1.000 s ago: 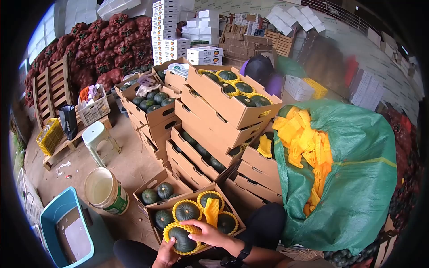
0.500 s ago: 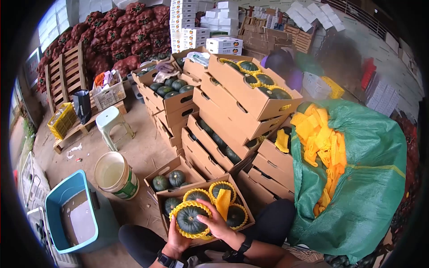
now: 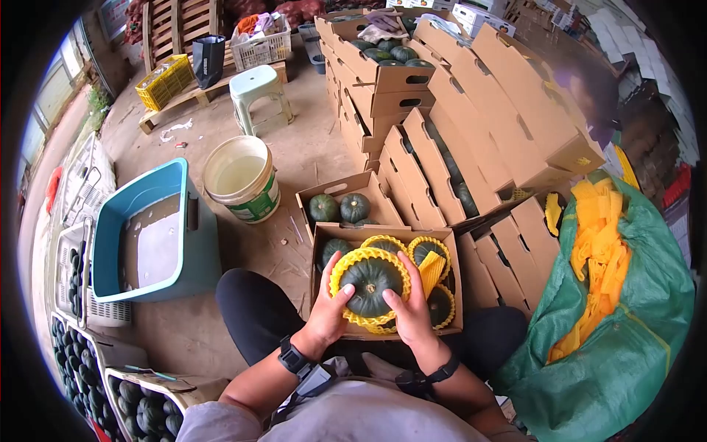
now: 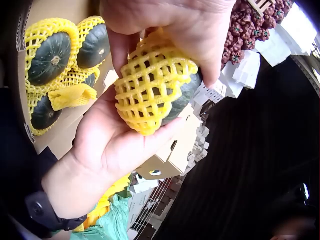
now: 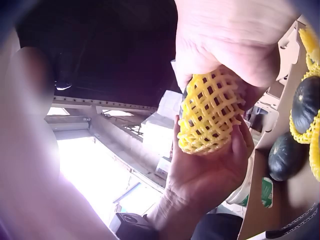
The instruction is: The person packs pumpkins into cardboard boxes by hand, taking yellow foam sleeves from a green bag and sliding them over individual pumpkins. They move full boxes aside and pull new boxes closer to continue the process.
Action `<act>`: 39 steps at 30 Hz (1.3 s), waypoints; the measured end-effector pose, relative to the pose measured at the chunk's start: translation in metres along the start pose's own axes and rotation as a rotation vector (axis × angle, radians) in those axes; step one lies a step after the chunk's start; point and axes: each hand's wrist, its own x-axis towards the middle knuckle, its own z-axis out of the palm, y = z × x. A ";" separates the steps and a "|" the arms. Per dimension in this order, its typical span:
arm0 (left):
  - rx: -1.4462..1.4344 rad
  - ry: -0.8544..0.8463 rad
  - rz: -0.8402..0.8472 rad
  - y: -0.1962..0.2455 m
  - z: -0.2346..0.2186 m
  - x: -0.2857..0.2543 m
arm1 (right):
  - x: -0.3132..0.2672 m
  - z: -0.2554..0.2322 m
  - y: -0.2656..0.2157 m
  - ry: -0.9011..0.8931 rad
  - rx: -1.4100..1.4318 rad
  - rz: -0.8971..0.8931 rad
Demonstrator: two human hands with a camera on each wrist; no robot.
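At nine o'clock on the yellow-netted pumpkin (image 3: 371, 283), the left hand (image 3: 328, 308) grips; at three, the right hand (image 3: 414, 308) grips equally near, both spread wide. Its stem (image 3: 370, 288) faces the head camera.

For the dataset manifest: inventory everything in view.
held squash: 1, dark green, centre
foam net: 1, yellow, around held squash
front carton: 1, brown, centre
boxed squashes: 4+, dark green, front carton
flat net: 1, yellow, among those
rear cartons: many, brown, beyond
sack: 1, green, right
loose nets: many, yellow, in sack
tub: 1, blue, left
bucket: 1, cream, beside tub
stool: 1, pale, beyond bucket
pallets: 2, brown, upper left
crate: 1, yellow, on pallet
bag: 1, black, beside crate
basket: 1, white, beside bag
produce crates: several, whitish, lower left
mesh sacks: several, red, background
boxes: several, white, background
wristbands: 2, black, wrists
left grip: 1, bare, squash's left
right grip: 1, bare, squash's right
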 end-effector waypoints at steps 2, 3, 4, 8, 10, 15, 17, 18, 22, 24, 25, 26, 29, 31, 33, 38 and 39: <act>-0.022 -0.133 -0.036 -0.002 -0.015 0.004 | 0.001 -0.001 0.010 -0.036 -0.076 -0.036; -0.034 -0.198 -0.055 0.000 -0.019 0.003 | -0.001 0.000 0.011 -0.047 -0.021 -0.022; 0.001 -0.273 -0.096 0.002 -0.021 -0.003 | -0.002 0.002 0.012 -0.057 0.037 -0.006; -0.328 -0.273 -0.232 0.015 -0.019 -0.018 | 0.012 -0.004 0.006 -0.328 -0.568 -0.186; -0.180 -0.194 -0.308 0.020 -0.033 -0.017 | 0.014 -0.001 -0.002 -0.402 -1.081 -0.368; 0.542 -0.036 -0.266 0.033 -0.032 -0.019 | 0.030 -0.004 0.011 -0.750 -0.617 -0.025; 0.824 -0.017 -0.284 0.069 -0.043 -0.018 | 0.037 -0.012 0.035 -0.592 0.076 0.234; 1.274 0.043 -0.295 0.073 -0.047 -0.017 | 0.034 -0.007 0.040 -0.464 0.180 0.239; 2.054 -0.035 -0.282 0.033 -0.086 -0.027 | 0.041 -0.004 0.076 -0.546 -0.735 -0.227; 2.050 -0.016 -0.348 0.035 -0.088 -0.027 | 0.032 0.005 0.081 -0.686 -1.052 -0.117; 2.049 -0.011 -0.383 0.036 -0.086 -0.027 | 0.026 0.011 0.078 -0.775 -1.251 0.024; 2.041 -0.007 -0.350 0.033 -0.091 -0.028 | 0.023 0.019 0.086 -0.700 -1.427 0.056; 2.035 -0.004 -0.285 0.027 -0.100 -0.027 | 0.012 0.041 0.111 -0.650 -1.677 0.026; 2.038 -0.029 -0.313 0.030 -0.097 -0.027 | 0.008 0.041 0.106 -0.600 -1.571 -0.005; 1.991 -0.032 -0.305 0.038 -0.093 -0.028 | 0.005 0.026 0.087 -0.525 -1.380 -0.075; 1.724 0.069 0.012 0.063 -0.055 -0.025 | -0.008 -0.103 0.051 0.041 -1.537 0.030; 1.697 0.031 0.076 0.064 -0.049 -0.021 | -0.010 -0.119 0.043 -0.032 -1.459 -0.155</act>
